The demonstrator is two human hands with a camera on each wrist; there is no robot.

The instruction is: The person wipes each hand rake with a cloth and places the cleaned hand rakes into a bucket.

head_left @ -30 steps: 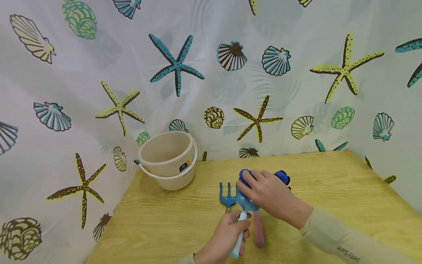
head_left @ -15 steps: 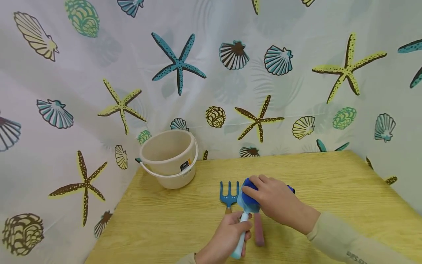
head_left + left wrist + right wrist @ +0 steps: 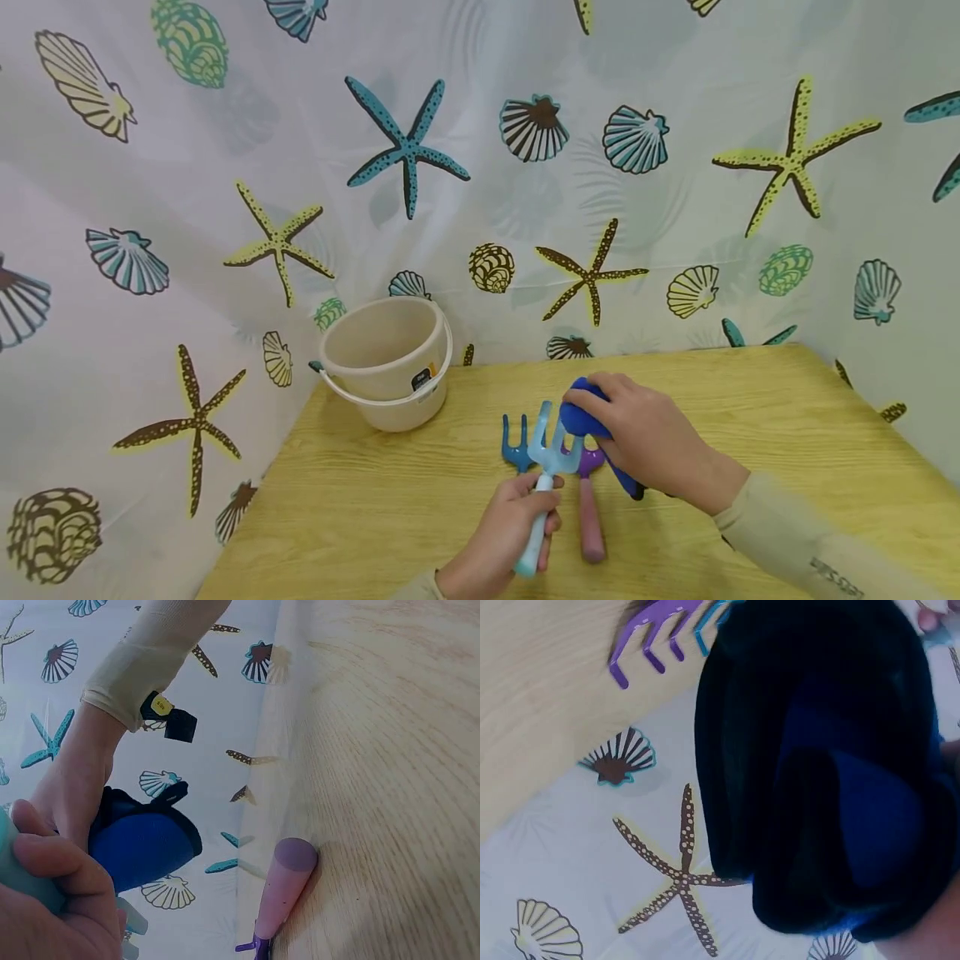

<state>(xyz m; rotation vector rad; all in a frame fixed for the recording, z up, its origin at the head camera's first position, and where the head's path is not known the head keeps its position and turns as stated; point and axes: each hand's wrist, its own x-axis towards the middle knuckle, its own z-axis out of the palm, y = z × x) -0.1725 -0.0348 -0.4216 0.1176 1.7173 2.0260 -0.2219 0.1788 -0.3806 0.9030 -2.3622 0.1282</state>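
Curled round the pale handle of a light blue hand fork (image 3: 553, 460), my left hand (image 3: 504, 527) holds it above the table with the tines pointing away. My right hand (image 3: 660, 437) grips a bunched blue cloth (image 3: 587, 408) with dark edging, at the right side of the tines. Whether cloth and tines touch is unclear. In the right wrist view the folded cloth (image 3: 870, 817) covers much of the picture. Lying on the table are a darker blue fork (image 3: 516, 455), partly hidden behind the held one, and a purple fork with a pink handle (image 3: 591, 521).
A cream bucket (image 3: 382, 408) with a white handle stands at the table's back left. The wood-grain table (image 3: 360, 500) meets a hanging curtain (image 3: 487, 192) printed with shells and starfish along its back and sides.
The cloth has gone from covering the light blue fork's head to the tines' right side, baring them. The held fork shifts slightly left, and the purple fork's head now shows.
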